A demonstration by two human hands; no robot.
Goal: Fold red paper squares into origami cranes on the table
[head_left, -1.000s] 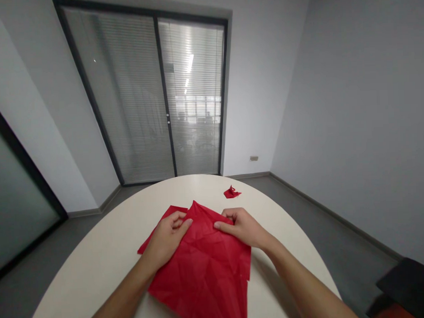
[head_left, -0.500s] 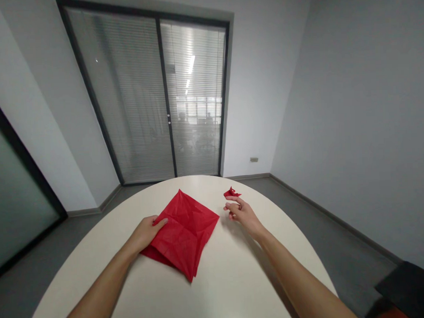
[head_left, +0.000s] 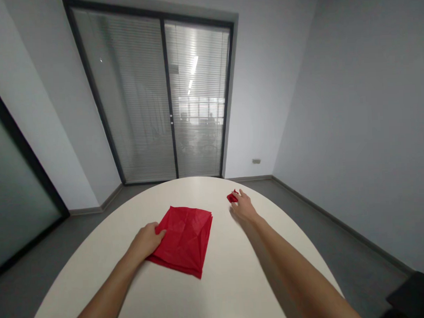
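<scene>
A red, creased, roughly square piece [head_left: 183, 241] of thin sheet material, in several layers, lies on the table at centre-left. Its kind I cannot tell. My left hand [head_left: 150, 240] grips its left edge, with the thumb on top and the other fingers partly hidden. Farther off to the right is a small crumpled red piece [head_left: 231, 197] on the tabletop. Around its near right side are the thumb and fingers of my right hand [head_left: 244, 207], which cover part of it.
Both pieces are on a round cream-white table [head_left: 175, 299]. Beyond its far edge stands a dark-framed glass door [head_left: 171, 100] with blinds. A black object [head_left: 416, 293], perhaps a chair, is at the lower right, beside the grey floor.
My right hand has moved forward onto the small crumpled piece and its fingers have closed around it. The large red piece now lies flatter, its far corner folded down, still in my left hand.
</scene>
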